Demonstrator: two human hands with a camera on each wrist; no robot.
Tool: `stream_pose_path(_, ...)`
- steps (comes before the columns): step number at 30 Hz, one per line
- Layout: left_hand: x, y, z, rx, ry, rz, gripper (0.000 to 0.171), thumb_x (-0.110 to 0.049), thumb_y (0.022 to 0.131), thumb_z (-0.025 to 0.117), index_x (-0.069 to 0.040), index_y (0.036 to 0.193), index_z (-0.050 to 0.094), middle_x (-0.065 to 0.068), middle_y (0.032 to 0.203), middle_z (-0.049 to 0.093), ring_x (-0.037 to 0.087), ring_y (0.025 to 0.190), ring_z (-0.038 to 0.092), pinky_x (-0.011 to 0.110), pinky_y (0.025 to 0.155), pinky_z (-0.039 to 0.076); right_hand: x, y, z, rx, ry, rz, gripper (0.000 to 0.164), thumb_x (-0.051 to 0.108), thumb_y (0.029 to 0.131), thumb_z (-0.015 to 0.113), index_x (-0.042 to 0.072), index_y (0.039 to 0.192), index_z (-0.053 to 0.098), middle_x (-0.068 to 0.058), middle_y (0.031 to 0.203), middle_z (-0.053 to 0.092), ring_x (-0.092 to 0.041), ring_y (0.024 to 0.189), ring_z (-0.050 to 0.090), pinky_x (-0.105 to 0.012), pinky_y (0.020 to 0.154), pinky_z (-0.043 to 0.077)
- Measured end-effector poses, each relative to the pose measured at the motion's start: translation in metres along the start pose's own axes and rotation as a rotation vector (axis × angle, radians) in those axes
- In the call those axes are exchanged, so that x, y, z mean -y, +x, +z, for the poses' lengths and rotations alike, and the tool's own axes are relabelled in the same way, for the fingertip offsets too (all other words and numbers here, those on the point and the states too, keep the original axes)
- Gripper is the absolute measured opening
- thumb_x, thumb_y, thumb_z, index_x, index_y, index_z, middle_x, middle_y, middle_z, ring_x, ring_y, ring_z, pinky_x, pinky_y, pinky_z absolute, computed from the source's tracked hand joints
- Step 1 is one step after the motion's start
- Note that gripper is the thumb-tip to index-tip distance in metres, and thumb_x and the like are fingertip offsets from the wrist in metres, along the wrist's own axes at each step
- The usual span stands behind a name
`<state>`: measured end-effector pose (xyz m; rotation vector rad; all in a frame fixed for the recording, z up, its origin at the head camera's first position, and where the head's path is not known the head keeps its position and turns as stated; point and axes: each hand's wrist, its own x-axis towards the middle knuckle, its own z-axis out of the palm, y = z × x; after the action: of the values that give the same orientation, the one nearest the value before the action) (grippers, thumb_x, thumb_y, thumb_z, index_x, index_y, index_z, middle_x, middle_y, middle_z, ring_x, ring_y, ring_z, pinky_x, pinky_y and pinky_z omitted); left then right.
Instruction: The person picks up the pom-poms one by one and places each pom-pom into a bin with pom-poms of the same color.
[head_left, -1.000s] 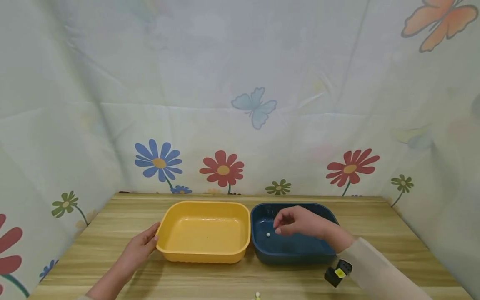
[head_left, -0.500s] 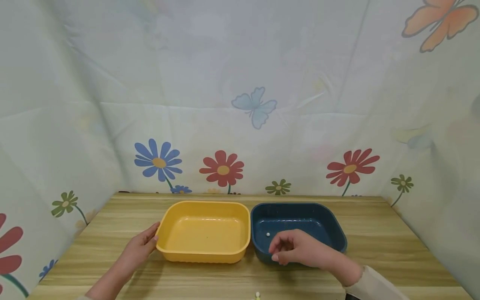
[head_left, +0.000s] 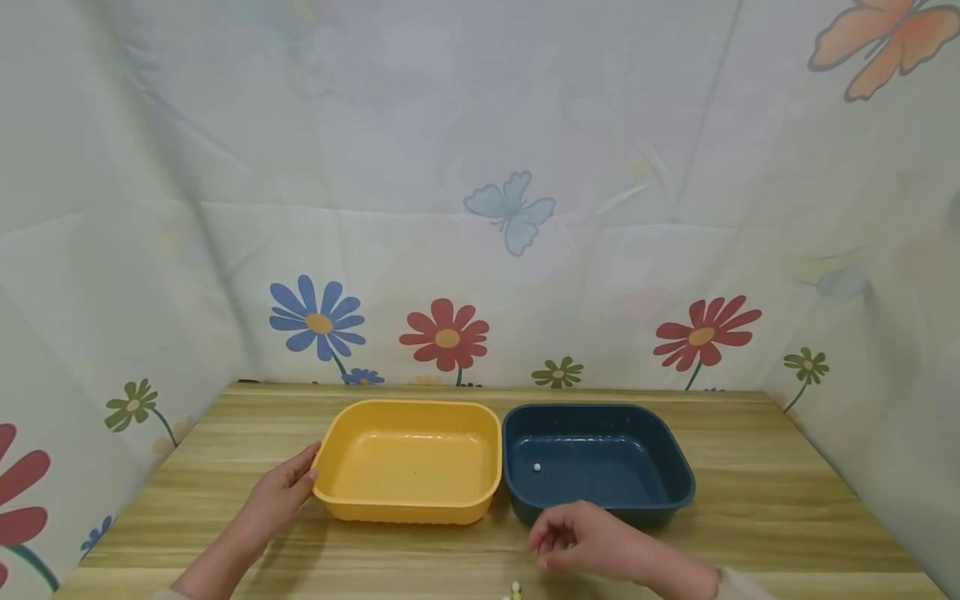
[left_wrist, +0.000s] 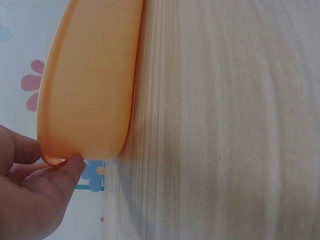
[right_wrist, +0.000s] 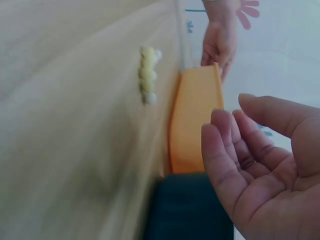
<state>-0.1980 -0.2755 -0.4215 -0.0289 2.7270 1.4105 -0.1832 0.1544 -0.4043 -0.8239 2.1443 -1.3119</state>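
My left hand [head_left: 277, 498] holds the left end of a yellow plastic basin [head_left: 408, 512]. In the left wrist view, thumb and fingers pinch the rim of this basin [left_wrist: 92, 90]. My right hand [head_left: 588, 542] hovers in front of a dark blue basin [head_left: 600, 492], overlapping its near wall in the head view. Its fingers are loosely bent, and the right wrist view shows nothing between thumb and fingertips. One small white ball [head_left: 537, 467] lies inside the blue basin. Near the table's front edge sits a short row of small yellow and white balls [right_wrist: 148, 75], partly cut off in the head view.
Both basins stand side by side, nearly touching, on a wood-grain table [head_left: 757, 492]. A white cloth backdrop [head_left: 375, 208] printed with flowers and butterflies encloses the table at the back and sides.
My right hand has moved from above the blue basin back toward the table's front edge, uncovering the basin's inside. My left hand stays on the yellow basin; the white ball has not moved.
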Motion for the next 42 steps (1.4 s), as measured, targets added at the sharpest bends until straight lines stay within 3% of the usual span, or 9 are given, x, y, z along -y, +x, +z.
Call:
stream_pose_path(5, 0.0, 0.0, 0.0, -0.007, -0.003, 0.013, 0.054, -0.004, 0.109, 0.039, 0.013, 0.156, 0.021, 0.034, 0.158, 0.033, 0.044, 0.148, 0.039, 0.04, 0.11, 0.054, -0.007, 0.004, 0.011, -0.003, -0.029, -0.018, 0.015, 0.003, 0.088, 0.072, -0.006, 0.1, 0.071, -0.006, 0.082, 0.071, 0.006, 0.072, 0.056, -0.012, 0.067, 0.049)
stream_pose_path(8, 0.0, 0.0, 0.0, -0.006, -0.002, 0.01, 0.054, -0.005, 0.109, 0.039, 0.013, 0.157, 0.021, 0.034, 0.158, 0.033, 0.044, 0.148, 0.039, 0.04, 0.11, 0.054, -0.016, 0.007, 0.017, 0.025, -0.001, 0.015, 0.011, 0.002, 0.088, 0.072, -0.003, 0.098, 0.072, -0.006, 0.081, 0.07, 0.003, 0.071, 0.056, -0.012, 0.064, 0.049)
stream_pose_path(12, 0.0, 0.0, 0.0, 0.002, -0.003, 0.005, 0.054, -0.005, 0.109, 0.039, 0.012, 0.157, 0.021, 0.033, 0.158, 0.032, 0.044, 0.148, 0.038, 0.04, 0.11, 0.054, -0.037, 0.012, 0.021, 0.102, 0.016, 0.077, 0.01, 0.007, 0.091, 0.069, 0.01, 0.098, 0.074, 0.009, 0.083, 0.069, 0.001, 0.073, 0.059, -0.013, 0.066, 0.052)
stream_pose_path(15, 0.0, 0.0, 0.0, 0.013, -0.01, 0.003, 0.054, -0.005, 0.109, 0.039, 0.012, 0.157, 0.021, 0.033, 0.159, 0.032, 0.044, 0.149, 0.037, 0.041, 0.11, 0.054, -0.045, 0.014, 0.024, 0.132, -0.004, 0.078, 0.011, 0.009, 0.093, 0.067, 0.015, 0.098, 0.074, 0.015, 0.083, 0.068, 0.003, 0.074, 0.06, -0.014, 0.068, 0.054)
stream_pose_path(24, -0.001, 0.0, -0.001, 0.018, -0.015, 0.004, 0.055, -0.006, 0.11, 0.038, 0.012, 0.157, 0.02, 0.034, 0.16, 0.03, 0.045, 0.148, 0.037, 0.041, 0.109, 0.055, -0.017, 0.01, 0.034, 0.042, -0.024, 0.109, 0.013, -0.006, 0.087, 0.065, 0.003, 0.092, 0.073, 0.007, 0.078, 0.066, 0.002, 0.068, 0.056, -0.011, 0.062, 0.046)
stream_pose_path(31, 0.0, 0.001, -0.001, 0.007, -0.001, 0.004, 0.054, -0.006, 0.11, 0.038, 0.013, 0.157, 0.02, 0.033, 0.159, 0.032, 0.045, 0.148, 0.039, 0.04, 0.109, 0.055, -0.019, 0.013, 0.036, 0.015, -0.05, 0.113, 0.014, -0.007, 0.085, 0.065, 0.004, 0.09, 0.072, 0.008, 0.076, 0.062, 0.001, 0.067, 0.053, -0.012, 0.061, 0.043)
stream_pose_path(42, -0.001, 0.001, -0.001, 0.019, -0.007, -0.002, 0.054, -0.005, 0.109, 0.037, 0.013, 0.157, 0.02, 0.033, 0.16, 0.03, 0.046, 0.149, 0.036, 0.041, 0.109, 0.055, -0.02, 0.023, 0.036, 0.044, -0.148, 0.074, 0.014, -0.006, 0.082, 0.065, 0.005, 0.087, 0.072, 0.013, 0.07, 0.055, 0.005, 0.062, 0.047, -0.01, 0.059, 0.038)
